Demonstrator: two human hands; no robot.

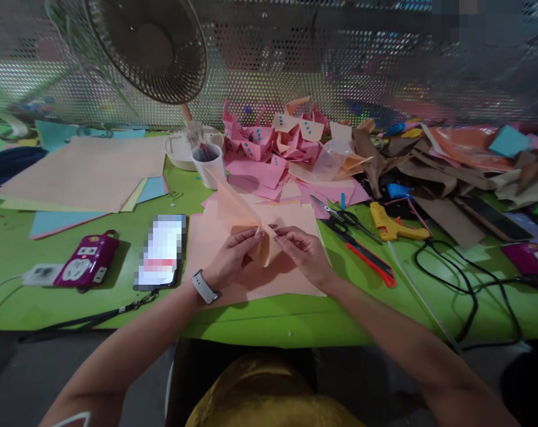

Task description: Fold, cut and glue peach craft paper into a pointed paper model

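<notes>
Find a folded paper (239,207), peach in colour, held just above the peach sheets (251,287), near their middle, with a long flap slanting up toward the far left side of the sheets. Judge the folding as partly done: creases present and a slender flap formed, but panels standing apart and a rounded end, toward the near edge of the sheets, not pressed flat. Cannot establish the number of folds left. Locate the paper between the two sets of fingertips, projecting past them toward both the far and near edges of the sheets. Confirm the left hand (237,246) with thumb and fingers closed on the left part, and the right hand (299,246) pinching the right part. Cannot tell the inner folds, covered by fingers. Note scissors (338,225) just beside the right edge of the sheets, with a red cutter (370,264) nearer and a yellow glue gun (391,228) farther right. Record a phone (162,252) just left of the sheets. Observe pink folded pieces (255,139) piled beyond the sheets.
</notes>
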